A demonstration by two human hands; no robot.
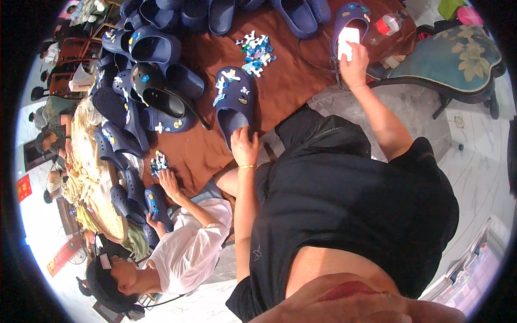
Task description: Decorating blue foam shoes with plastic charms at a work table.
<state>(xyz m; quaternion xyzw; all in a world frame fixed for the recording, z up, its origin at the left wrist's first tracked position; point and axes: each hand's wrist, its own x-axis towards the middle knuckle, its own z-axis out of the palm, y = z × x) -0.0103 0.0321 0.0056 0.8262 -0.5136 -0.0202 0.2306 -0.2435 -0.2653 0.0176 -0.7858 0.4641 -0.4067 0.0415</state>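
Observation:
A navy clog (235, 107) decorated with several small charms lies on the brown cloth, its toe pointing away from me. My left hand (246, 149) is closed on its heel end, fingers at the rim. My right hand (354, 67) is stretched out to the far right, pinching a white card-like piece (349, 40). That piece lies over the opening of another navy clog (351, 16) with charms on its toe. Between the two clogs, farther off, sits a loose pile of blue, white and green charms (257, 54).
Many navy clogs (156, 46) and a black clog (161, 97) crowd the left of the brown cloth (301, 70). A person in white (188, 242) handles a clog at lower left, beside a small charm pile (158, 163). A red-and-white cup (388, 24) and green stool (447, 59) stand right.

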